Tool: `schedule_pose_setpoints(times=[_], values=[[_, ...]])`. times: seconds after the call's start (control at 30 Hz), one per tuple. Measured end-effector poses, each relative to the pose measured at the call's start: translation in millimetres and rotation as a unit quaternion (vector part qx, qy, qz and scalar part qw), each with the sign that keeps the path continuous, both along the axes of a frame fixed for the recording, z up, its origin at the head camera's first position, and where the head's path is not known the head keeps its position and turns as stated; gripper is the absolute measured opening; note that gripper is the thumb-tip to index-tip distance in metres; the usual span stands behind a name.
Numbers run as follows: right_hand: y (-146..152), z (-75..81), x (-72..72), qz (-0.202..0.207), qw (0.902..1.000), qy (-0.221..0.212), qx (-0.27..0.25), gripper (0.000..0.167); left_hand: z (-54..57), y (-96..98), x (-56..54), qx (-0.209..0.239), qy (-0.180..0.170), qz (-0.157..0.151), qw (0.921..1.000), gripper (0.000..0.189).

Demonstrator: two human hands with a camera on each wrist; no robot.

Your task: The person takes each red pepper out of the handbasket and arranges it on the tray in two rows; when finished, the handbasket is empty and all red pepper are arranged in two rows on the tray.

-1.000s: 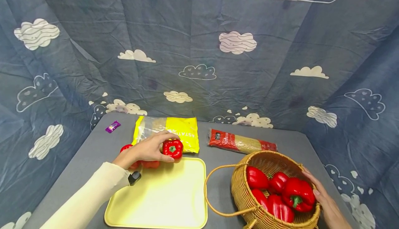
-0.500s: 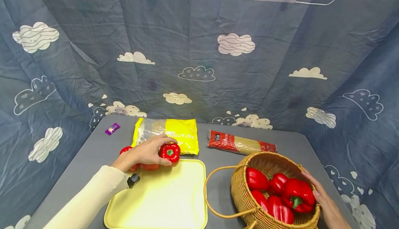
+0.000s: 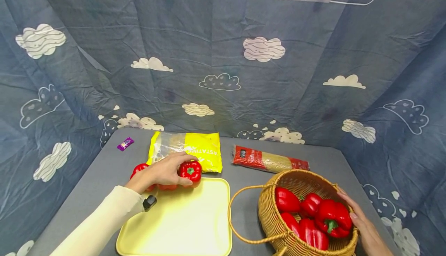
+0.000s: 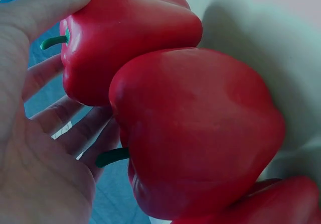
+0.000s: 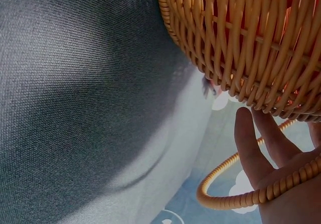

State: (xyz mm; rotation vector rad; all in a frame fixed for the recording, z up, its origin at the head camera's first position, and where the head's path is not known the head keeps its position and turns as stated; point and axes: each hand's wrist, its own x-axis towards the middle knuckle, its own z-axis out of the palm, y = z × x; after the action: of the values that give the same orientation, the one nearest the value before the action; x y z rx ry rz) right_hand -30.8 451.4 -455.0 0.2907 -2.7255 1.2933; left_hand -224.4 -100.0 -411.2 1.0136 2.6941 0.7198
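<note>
My left hand (image 3: 167, 172) curls its thumb and fingers round a shiny red bell pepper (image 3: 190, 170) with a green stem, at the far edge of the cream tray (image 3: 181, 225). More red peppers are partly hidden beneath that hand. In the left wrist view, the held pepper (image 4: 135, 28) sits above another pepper (image 4: 195, 133), touching it. My right hand (image 3: 364, 223) rests against the right side of a wicker basket (image 3: 270, 209), its fingers fairly straight. Several red bell peppers (image 3: 332, 217) lie in this basket. The right wrist view shows fingers (image 5: 248, 138) touching the wicker, with a looped handle (image 5: 230, 201) across the palm.
A yellow pasta bag (image 3: 205, 151) lies behind the tray, and a red noodle packet (image 3: 268, 160) behind the basket. The purple wrapped sweet (image 3: 125, 143) is at the back left. Cloud-print cloth (image 3: 223, 47) surrounds the grey table (image 3: 244, 201).
My left hand and its pepper have shifted slightly left and towards me, then stayed nearly still. My right hand and the basket keep their place.
</note>
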Motion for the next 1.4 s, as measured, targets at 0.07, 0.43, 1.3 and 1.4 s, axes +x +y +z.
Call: schedule_pose_setpoints(times=[0.07, 0.43, 1.3, 1.4], values=[[-1, 0.5, 0.3, 0.002, 1.0000, 0.005, -0.002, 0.052, -1.5, 0.1, -1.6, 0.004, 0.010, -0.009, 0.9999, 0.069], [-2, 1.4, 1.2, 0.011, 0.9996, 0.025, -0.005, 0.052, -6.0, 1.3, -1.8, 0.009, 0.026, -0.018, 0.9995, 0.065], [1, 0.7, 0.7, -0.011, 0.9997, -0.023, 0.002, 0.052, -7.9, 1.2, -2.9, -0.015, -0.017, -0.021, 0.9995, 0.067], [1, 1.2, 0.6, -0.002, 1.0000, -0.009, -0.002, 0.052, -5.7, 1.1, -2.2, -0.022, -0.018, -0.020, 0.9994, 0.068]])
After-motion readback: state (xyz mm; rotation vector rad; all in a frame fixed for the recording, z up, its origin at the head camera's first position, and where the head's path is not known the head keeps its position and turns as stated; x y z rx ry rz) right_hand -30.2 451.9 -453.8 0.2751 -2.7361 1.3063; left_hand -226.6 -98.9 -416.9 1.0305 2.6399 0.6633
